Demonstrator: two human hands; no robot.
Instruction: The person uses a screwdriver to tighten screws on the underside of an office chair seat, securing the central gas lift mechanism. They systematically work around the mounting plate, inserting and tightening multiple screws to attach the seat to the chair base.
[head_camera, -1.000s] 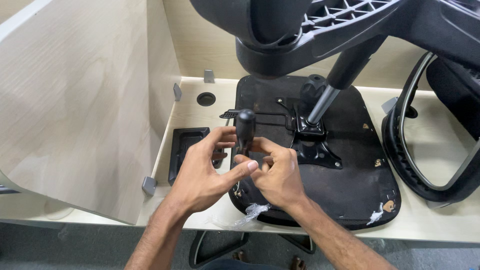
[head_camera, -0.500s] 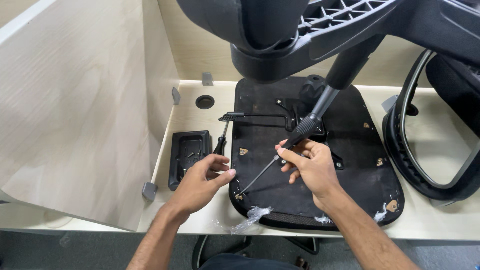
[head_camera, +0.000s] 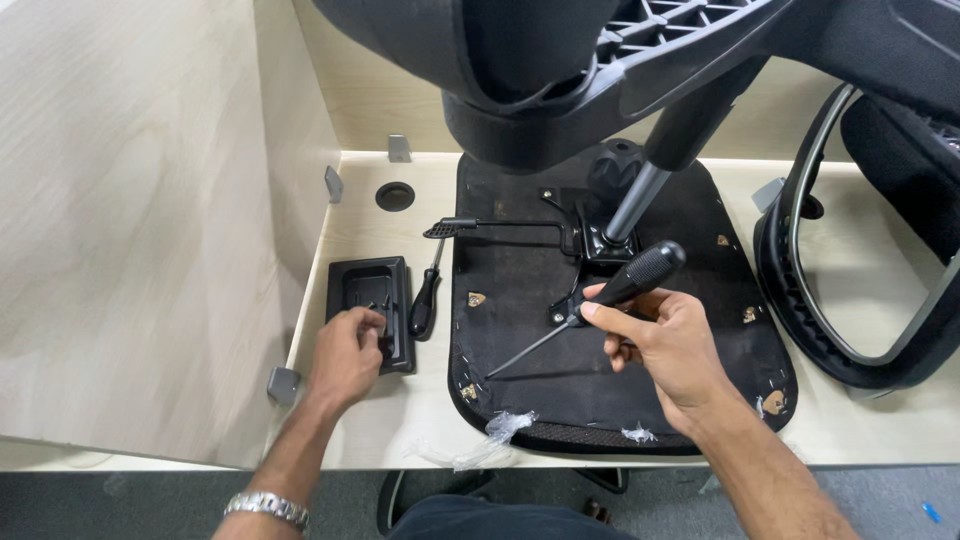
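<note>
The right hand (head_camera: 675, 345) is clenched around the black handle of a screwdriver (head_camera: 600, 305). The shaft slopes down and to the left, and its tip rests on or just above the black underside of the seat pan (head_camera: 520, 270); which of the two cannot be told. The seat pan lies inverted near the desk's front edge, presenting its mounting plate (head_camera: 590, 240) and fixing points upward for access. The gas-lift column (head_camera: 650, 170) rises from that plate towards the chair base overhead.

The left hand (head_camera: 350, 355) is loosely curled, fingertips dipping into a small black tray (head_camera: 372, 305) near the desk's (head_camera: 370, 235) left side. Whether it pinches anything inside cannot be told. A second screwdriver (head_camera: 425, 300) lies just beside the tray, between it and the seat pan, within easy reach.
</note>
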